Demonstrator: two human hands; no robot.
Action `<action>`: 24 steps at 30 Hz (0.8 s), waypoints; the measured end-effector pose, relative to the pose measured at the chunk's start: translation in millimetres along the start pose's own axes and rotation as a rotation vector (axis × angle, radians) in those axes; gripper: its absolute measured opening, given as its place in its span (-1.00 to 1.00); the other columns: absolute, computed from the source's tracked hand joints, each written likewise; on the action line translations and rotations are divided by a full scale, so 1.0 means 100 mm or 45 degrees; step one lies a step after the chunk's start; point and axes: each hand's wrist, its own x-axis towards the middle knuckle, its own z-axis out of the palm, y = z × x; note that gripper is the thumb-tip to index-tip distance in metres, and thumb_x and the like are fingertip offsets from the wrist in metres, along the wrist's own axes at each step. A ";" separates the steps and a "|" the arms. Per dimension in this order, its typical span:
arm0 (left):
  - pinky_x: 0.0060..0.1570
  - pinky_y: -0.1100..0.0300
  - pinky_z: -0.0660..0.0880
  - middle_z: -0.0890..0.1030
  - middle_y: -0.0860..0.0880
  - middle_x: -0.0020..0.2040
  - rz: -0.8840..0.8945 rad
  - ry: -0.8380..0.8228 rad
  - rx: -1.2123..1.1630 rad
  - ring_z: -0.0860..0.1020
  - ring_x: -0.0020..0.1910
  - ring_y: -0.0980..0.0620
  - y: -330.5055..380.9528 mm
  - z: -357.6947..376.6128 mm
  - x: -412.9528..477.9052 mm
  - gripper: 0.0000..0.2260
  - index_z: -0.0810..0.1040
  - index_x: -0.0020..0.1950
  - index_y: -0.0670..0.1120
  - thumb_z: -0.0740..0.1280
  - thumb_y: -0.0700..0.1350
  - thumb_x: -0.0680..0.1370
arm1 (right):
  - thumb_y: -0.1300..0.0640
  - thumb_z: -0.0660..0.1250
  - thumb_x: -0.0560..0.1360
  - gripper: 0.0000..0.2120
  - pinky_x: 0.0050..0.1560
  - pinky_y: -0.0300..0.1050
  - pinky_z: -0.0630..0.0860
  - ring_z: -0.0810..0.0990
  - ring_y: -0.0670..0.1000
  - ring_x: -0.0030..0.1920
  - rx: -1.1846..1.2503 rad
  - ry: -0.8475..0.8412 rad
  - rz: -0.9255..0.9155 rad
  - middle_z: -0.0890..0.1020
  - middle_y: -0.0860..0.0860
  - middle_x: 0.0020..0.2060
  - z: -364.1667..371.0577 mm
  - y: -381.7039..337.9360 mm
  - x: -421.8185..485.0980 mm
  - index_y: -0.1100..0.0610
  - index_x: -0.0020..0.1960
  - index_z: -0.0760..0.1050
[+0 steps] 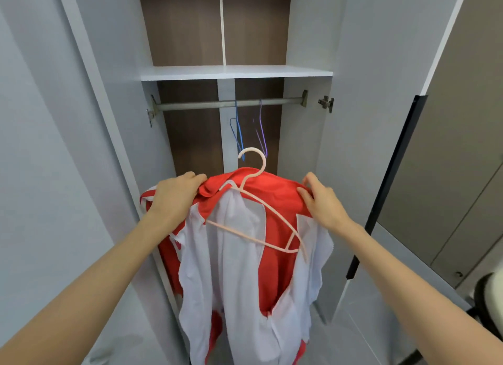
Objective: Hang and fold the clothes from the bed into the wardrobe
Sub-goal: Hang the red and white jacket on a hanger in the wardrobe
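Red-and-white jacket (245,255) held up before the open wardrobe (236,73), left hand (174,193) and right hand (321,201) gripping its shoulders, pink hanger (253,201) inside it, blue hanger (238,130) and purple hanger (261,130) on the rail (190,105).

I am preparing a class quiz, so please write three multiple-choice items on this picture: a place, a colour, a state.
1. Where do the blue hanger and purple hanger hang? A on the rail under the shelf; B on the door; C on the floor.
2. What colour is the third hanger, inside the jacket? A green; B pink; C black.
3. What do the left hand and right hand do? A both hold the jacket; B both hang free; C one holds the rail.
Answers: 1 A, their hooks sit over it; 2 B, its pink hook shows above the collar; 3 A, both grip its red shoulders.
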 end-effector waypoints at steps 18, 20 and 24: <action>-0.20 0.19 0.36 0.62 -0.02 0.06 0.254 -0.319 0.232 0.60 0.08 -0.05 1.39 0.41 -0.12 -0.79 0.56 0.11 0.00 0.15 -0.13 0.63 | 0.16 0.05 0.66 -0.91 -0.37 -0.10 0.34 0.45 0.14 -0.38 -0.525 -0.107 0.530 0.50 0.13 -0.31 -0.55 0.08 -0.74 0.16 -0.01 0.21; -0.11 0.15 0.42 0.61 -0.05 0.08 0.271 -0.315 0.107 0.59 0.09 -0.10 1.65 0.41 -0.17 -0.77 0.54 0.17 0.00 0.12 -0.08 0.64 | 0.21 0.06 0.64 -0.87 -0.53 -0.21 0.33 0.42 -0.03 -0.59 -0.012 -0.071 0.612 0.50 0.09 -0.45 -0.54 0.02 -0.87 0.15 -0.09 0.20; -0.19 0.15 0.36 0.62 -0.08 0.04 0.317 -0.235 -0.093 0.59 0.05 -0.14 1.98 0.42 -0.23 -0.76 0.51 0.21 0.03 0.10 0.00 0.65 | 0.24 0.12 0.64 -0.87 -0.47 -0.22 0.41 0.42 -0.06 -0.59 0.757 0.026 0.549 0.49 0.14 -0.41 -0.80 -0.11 -1.14 0.18 -0.09 0.30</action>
